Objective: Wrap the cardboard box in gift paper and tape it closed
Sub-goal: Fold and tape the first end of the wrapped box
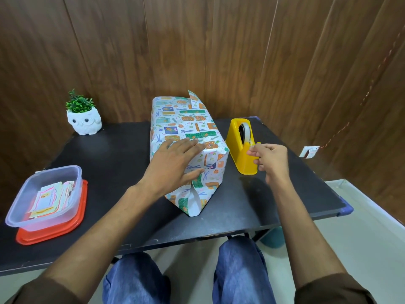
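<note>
Box (175, 119) in gift paper (192, 207): lies midway on the table (105, 159), long axis running away from the body, near end unfolded. Left hand (173, 163) flat, fingers straight, pressing the top seam. Right hand (271, 159) pinching tape (247, 129) at the yellow dispenser (235, 145), just right of the box. Short carry leftward to the seam, likely.

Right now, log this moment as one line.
left hand flat on wrapped box | right hand pinching tape at dispenser
</note>
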